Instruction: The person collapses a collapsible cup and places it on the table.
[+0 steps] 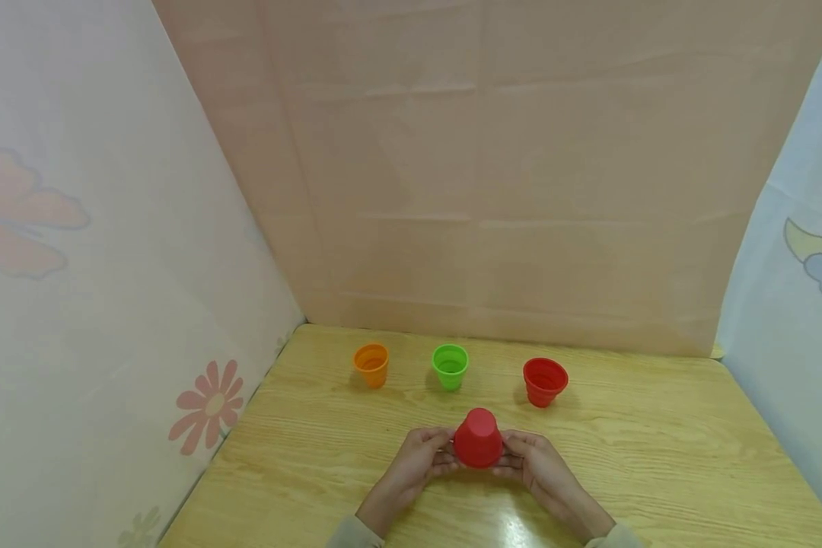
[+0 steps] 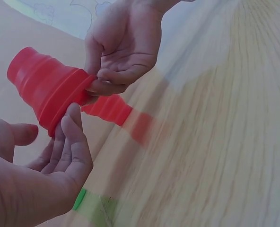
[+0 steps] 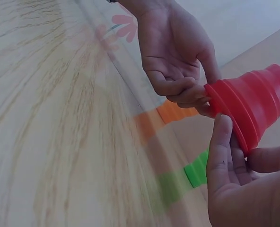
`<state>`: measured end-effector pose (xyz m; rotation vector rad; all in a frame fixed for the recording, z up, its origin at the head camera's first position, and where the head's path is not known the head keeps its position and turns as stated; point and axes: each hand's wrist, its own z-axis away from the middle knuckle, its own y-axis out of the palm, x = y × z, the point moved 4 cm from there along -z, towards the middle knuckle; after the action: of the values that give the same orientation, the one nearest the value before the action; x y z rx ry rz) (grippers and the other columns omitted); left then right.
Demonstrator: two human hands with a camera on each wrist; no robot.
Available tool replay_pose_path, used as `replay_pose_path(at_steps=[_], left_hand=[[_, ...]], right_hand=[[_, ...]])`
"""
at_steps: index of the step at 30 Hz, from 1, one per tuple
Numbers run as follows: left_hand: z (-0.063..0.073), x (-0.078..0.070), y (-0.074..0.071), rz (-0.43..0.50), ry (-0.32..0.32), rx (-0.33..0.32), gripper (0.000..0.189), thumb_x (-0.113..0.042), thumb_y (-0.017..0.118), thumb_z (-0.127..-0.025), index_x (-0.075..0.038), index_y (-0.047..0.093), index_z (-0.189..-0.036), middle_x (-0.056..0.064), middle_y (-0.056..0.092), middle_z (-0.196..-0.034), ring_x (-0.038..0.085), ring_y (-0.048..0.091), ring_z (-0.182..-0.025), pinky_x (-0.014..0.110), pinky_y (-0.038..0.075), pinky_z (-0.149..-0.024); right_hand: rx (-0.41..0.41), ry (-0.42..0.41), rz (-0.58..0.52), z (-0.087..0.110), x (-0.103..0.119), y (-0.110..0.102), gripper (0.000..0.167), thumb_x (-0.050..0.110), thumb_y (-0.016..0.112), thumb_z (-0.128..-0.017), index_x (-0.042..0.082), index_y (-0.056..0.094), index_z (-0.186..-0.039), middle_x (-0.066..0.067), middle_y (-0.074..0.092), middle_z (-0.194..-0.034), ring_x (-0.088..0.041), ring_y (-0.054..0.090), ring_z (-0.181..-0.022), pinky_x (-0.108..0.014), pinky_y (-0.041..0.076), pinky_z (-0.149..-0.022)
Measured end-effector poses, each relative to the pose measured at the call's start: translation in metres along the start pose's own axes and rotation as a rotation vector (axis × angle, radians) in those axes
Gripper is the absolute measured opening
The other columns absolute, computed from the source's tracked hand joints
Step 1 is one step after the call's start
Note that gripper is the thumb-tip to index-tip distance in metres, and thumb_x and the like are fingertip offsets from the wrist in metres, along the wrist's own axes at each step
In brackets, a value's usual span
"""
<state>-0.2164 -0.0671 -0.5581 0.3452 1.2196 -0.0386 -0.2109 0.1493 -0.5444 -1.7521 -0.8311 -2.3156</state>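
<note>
A red ribbed cup [image 1: 479, 439] is held upside down between both hands, wide rim downward, over the near part of the table. The left hand [image 1: 416, 461] grips the rim from the left side. From the right, the right hand [image 1: 536, 466] pinches the same rim. The left wrist view shows the left hand's fingertips [image 2: 74, 113] under the rim of the red cup [image 2: 48, 87]. In the right wrist view, the right thumb [image 3: 267, 159] lies along the cup's [image 3: 251, 104] outside while its fingers reach under the rim.
Three more ribbed cups stand upright in a row farther back on the wooden table [image 1: 301, 457]: an orange cup [image 1: 372, 365], a green cup [image 1: 450, 367] and a second red cup [image 1: 544, 381]. Behind them rises a tan sheet [image 1: 493, 190], with printed white sheets on both sides.
</note>
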Motion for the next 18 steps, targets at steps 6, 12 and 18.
replay_pose_path(at_steps=[6,12,18], left_hand=[[0.0006,-0.0001,0.0049,-0.030,-0.015,0.036,0.041,-0.039,0.059,-0.108,-0.001,0.073,-0.115,0.000,0.071,-0.082,0.013,0.072,-0.072,0.022,0.061,-0.068],[0.0009,0.0036,0.0073,-0.066,-0.040,0.073,0.046,-0.043,0.056,-0.108,-0.001,0.072,-0.119,0.002,0.077,-0.086,0.013,0.073,-0.071,0.021,0.060,-0.066],[-0.0013,0.0075,0.0080,-0.059,-0.053,0.096,0.047,-0.045,0.055,-0.108,-0.003,0.072,-0.122,0.004,0.079,-0.091,0.012,0.074,-0.070,0.019,0.060,-0.065]], right_hand=[[-0.020,0.009,0.032,-0.0014,-0.0011,0.0004,0.029,0.017,0.046,-0.112,0.011,0.073,-0.123,0.005,0.078,-0.101,-0.010,0.072,-0.089,-0.024,0.062,-0.080],[-0.043,0.047,0.065,-0.0010,-0.0027,0.0002,0.028,0.028,0.051,-0.112,0.015,0.075,-0.117,0.006,0.077,-0.096,-0.009,0.070,-0.086,-0.023,0.062,-0.077],[-0.058,0.086,0.109,-0.0015,-0.0020,0.0007,0.032,0.035,0.054,-0.111,0.012,0.076,-0.112,0.005,0.077,-0.093,-0.010,0.069,-0.085,-0.024,0.061,-0.077]])
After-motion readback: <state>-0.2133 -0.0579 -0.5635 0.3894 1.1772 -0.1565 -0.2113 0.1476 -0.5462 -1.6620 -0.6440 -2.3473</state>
